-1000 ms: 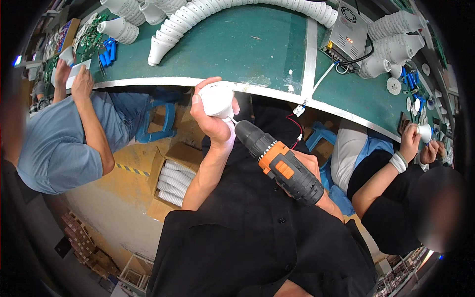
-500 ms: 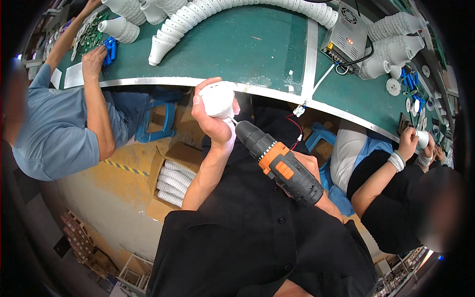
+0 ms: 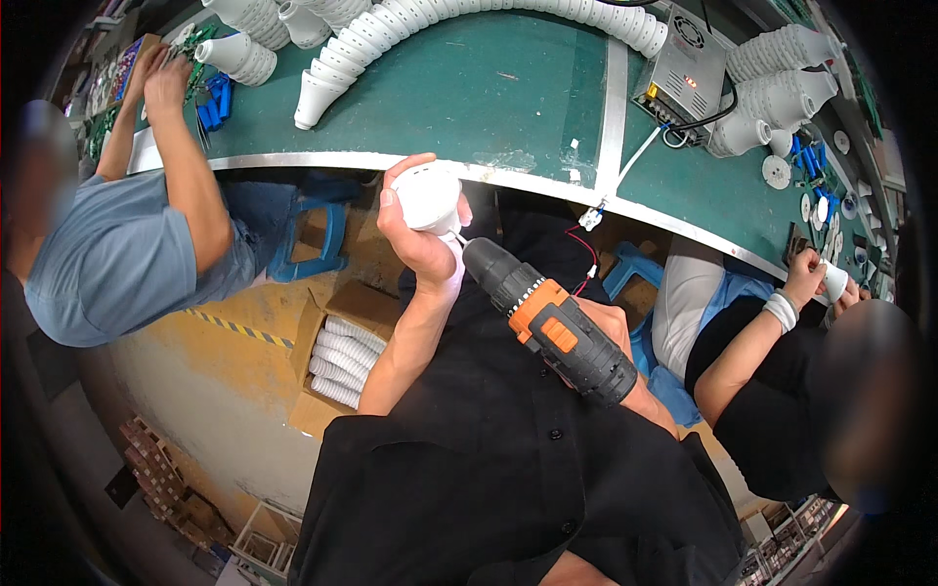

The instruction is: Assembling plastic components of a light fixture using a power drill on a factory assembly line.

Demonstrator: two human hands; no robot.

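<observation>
My left hand (image 3: 415, 234) grips a white round lamp housing (image 3: 427, 197), held up just below the edge of the green workbench (image 3: 489, 98). My right hand (image 3: 618, 332) holds a black and orange cordless drill (image 3: 547, 317), mostly hidden behind the drill's body. The drill's nose points up and left, and its tip touches the lower side of the white housing. Both forearms rise from my black shirt at the bottom of the view.
Long stacks of white lamp cups (image 3: 508, 20) lie on the bench beside a grey power supply (image 3: 682, 61) with wires. A person in a blue shirt (image 3: 117, 254) works at left, another person (image 3: 772, 391) at right. An open cardboard box of white parts (image 3: 337, 361) sits on the floor.
The person on the left has reached further up and away across the bench. My hands, the housing and the drill have barely moved.
</observation>
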